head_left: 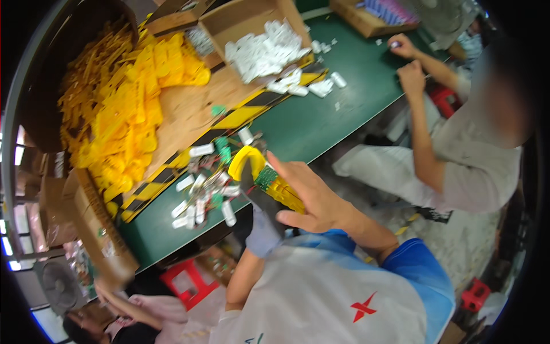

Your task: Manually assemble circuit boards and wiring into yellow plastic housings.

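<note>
My bare right hand (315,195) holds a yellow plastic housing (286,198) with a curved loop (245,160) at its far end. A small green circuit board (265,178) sits on the housing, beside my stretched index finger. My thumb lies along the near side. Close to the housing's left is my left hand (263,232) in a pale grey glove; its fingers are partly hidden and blurred, so its grip is unclear. A thin red wire shows between glove and board. Left of my hands lies a pile of white cylindrical parts (199,200) with wires and green boards.
Yellow plastic parts (126,109) heap up at the far left. White parts (266,49) fill a cardboard box (229,26) beyond a black-and-yellow taped edge (243,112). Across the green table (344,114) sits a co-worker (470,137); another person (137,312) is at lower left.
</note>
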Motion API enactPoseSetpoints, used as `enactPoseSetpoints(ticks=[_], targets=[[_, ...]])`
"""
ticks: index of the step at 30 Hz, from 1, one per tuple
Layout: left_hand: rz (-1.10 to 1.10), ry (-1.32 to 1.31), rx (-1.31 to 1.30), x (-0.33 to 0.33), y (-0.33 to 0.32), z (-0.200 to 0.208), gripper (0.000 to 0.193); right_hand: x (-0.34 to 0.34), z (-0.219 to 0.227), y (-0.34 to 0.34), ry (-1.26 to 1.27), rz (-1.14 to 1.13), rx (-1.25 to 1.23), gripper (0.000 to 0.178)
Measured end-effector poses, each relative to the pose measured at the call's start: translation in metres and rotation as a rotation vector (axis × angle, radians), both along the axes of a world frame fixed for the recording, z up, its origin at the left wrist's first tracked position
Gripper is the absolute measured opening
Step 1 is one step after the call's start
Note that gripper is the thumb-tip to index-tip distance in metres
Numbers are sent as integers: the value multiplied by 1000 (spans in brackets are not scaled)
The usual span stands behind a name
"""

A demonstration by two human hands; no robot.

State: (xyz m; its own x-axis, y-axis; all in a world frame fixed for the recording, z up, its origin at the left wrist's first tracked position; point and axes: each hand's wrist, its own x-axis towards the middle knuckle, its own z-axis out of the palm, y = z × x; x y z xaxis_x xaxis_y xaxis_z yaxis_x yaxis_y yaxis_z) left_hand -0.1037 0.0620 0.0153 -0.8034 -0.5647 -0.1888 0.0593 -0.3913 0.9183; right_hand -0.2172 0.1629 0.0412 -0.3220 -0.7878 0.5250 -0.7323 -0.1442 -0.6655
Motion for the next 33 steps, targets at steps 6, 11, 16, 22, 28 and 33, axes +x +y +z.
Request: enactPoseSetpoints(ticks=[6,11,16,22,28,33], targets=[[-621,-27,-857,1,-25,-4,56,-75,22,34,-253,64,613,78],[-207,-190,-864,17,-86,29,69,-201,-15,63,-126,-602,331,83],[247,-251,-1268,-15,-177,19,50,-292,-58,98,225,-790,494,85],[19,-541,-1249,-76,-216,10,44,-232,-39,21,115,-851,95,35],[-187,-674,-1329,-123,-215,-2,38,-113,-34,-42,30,-403,95,20],[-14,-205,-1080,-107,-199,2,22,-78,-36,-56,-129,-339,21,18]])
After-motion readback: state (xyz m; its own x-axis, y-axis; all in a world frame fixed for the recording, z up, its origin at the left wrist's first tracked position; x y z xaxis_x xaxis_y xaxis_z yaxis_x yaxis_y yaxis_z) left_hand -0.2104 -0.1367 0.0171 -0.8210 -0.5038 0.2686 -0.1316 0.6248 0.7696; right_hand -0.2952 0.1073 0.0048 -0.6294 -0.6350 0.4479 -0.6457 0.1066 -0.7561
